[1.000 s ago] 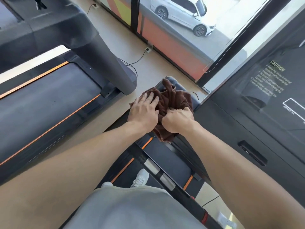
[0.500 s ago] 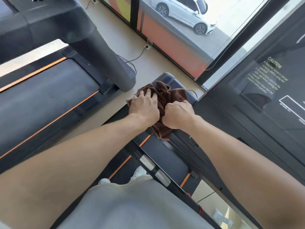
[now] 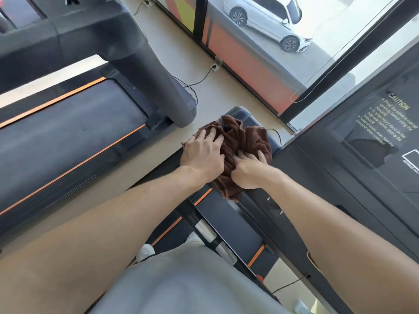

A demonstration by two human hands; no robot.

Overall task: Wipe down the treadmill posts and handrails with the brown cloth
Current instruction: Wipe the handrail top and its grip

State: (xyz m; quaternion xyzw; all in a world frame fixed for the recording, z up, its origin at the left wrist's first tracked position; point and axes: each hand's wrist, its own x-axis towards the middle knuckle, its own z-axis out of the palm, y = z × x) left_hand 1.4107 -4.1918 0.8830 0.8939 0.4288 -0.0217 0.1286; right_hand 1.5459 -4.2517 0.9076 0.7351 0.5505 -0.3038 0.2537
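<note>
caution label (image 3: 395, 117) small print unreadable (blurred)

bunched brown terry cloth (image 3: 246, 141) on the front end of the dark treadmill post (image 3: 260, 200) | left hand (image 3: 203, 158) on cloth's left part | right hand (image 3: 248, 171) on its near right part | second black treadmill's sloped post (image 3: 154, 71) left, across the floor strip | white car (image 3: 265, 19) beyond the window, behind

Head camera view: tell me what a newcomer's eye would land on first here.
First, the crumpled brown cloth at centre, pressed on a dark treadmill part by the left hand, fingers spread, and the right hand, bunching it. Next, the orange stripes on the neighbouring treadmill at left. Then the white car outside the window, top right.
</note>
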